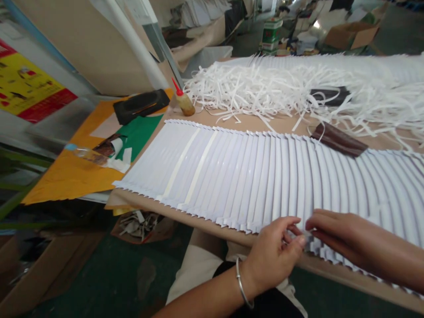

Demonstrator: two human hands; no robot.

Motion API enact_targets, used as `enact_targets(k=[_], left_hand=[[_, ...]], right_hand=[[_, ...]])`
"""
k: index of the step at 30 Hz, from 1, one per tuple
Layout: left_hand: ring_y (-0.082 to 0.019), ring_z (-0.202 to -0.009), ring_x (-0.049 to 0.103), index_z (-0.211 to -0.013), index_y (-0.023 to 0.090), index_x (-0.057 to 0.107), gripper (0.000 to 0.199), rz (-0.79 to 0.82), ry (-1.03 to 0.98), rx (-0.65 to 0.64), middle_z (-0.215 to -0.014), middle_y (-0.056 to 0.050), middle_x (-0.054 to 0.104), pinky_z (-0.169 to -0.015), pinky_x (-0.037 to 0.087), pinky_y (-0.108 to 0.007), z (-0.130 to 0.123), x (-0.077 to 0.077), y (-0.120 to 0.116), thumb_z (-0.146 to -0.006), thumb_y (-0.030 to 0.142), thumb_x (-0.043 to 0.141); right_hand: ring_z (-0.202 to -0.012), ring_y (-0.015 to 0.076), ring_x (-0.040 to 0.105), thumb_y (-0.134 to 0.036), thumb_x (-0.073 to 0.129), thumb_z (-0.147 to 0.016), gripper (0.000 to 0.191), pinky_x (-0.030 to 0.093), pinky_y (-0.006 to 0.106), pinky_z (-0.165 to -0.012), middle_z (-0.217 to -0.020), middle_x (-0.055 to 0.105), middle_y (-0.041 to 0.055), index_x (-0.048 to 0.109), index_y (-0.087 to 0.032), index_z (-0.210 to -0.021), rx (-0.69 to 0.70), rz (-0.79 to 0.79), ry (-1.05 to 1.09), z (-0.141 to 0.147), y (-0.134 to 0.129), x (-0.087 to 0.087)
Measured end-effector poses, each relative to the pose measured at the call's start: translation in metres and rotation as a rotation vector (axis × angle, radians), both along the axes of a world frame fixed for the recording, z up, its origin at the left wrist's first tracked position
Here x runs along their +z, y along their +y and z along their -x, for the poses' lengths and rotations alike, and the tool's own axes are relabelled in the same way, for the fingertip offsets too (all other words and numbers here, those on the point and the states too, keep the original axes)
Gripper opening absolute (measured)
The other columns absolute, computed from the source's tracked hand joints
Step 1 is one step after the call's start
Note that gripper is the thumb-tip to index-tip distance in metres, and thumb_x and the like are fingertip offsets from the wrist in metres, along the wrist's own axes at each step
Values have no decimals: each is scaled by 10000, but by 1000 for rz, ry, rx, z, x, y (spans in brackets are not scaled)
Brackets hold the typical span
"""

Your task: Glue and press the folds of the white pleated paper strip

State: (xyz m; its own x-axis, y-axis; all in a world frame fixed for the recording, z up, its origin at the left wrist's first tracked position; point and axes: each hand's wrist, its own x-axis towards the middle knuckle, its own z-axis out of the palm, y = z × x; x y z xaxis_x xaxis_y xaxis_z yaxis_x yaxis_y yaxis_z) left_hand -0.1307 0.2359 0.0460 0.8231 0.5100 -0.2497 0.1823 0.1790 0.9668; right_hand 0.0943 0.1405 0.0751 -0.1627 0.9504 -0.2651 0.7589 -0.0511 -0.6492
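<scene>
A long row of overlapping white strips (228,168) with folded ends lies across the table in front of me. My left hand (278,247), with a silver bangle at the wrist, is at the row's near edge, its fingers curled toward the thumb. Close beside it, my right hand (341,229) reaches in over the strips with its fingers held together and bent downward. The fingertips of both hands nearly meet at the strip ends. Whatever they pinch there is hidden or too small to make out. Two cream-coloured bands (202,165) run across the left part of the row.
Behind the row lies a heap of loose white narrow strips (258,90). A red-tipped glue bottle (184,100) stands at its left end. A dark brown piece (341,140) rests on the row's far edge. Left are an orange sheet (71,174) and a black tray-like object (141,106).
</scene>
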Motion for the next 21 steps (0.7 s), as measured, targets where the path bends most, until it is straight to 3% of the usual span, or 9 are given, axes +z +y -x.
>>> enact_targets(k=[3,8,13,17,21], left_hand=[[-141,-726,662,-1111,147,656,247,115,44,15,-886,-60,697,-678,520,-256,3,-5,-7,-949,317,577],[-95,-586,587,-926,163,605,115,294,117,42,-762,-2,646,-585,457,-216,20,-12,-12,-916,277,590],[-85,-575,485,-827,166,599,74,176,186,118,-663,38,540,-525,355,-191,28,-18,-17,-865,228,612],[-82,-509,418,-791,182,547,159,92,260,139,-578,58,483,-477,273,-199,31,-26,-21,-906,285,582],[-100,-524,465,-791,187,546,243,12,288,143,-590,35,529,-487,280,-214,38,-29,-20,-947,373,563]], right_hand=[[-776,167,659,-351,453,-1037,209,432,277,-661,-916,694,47,611,-223,-987,65,150,62,38,10,-11],[-739,180,654,-399,447,-1037,227,379,284,-631,-862,684,30,578,-223,-977,73,177,24,45,19,-14],[-775,182,659,-373,469,-1029,237,401,288,-655,-917,684,52,655,-227,-1016,171,154,32,43,26,-13],[-773,172,641,-360,485,-1017,241,408,285,-670,-937,668,61,672,-223,-948,182,136,20,42,33,-18],[-736,158,621,-349,528,-992,212,387,276,-656,-895,667,45,658,-219,-886,203,110,-10,41,50,-23]])
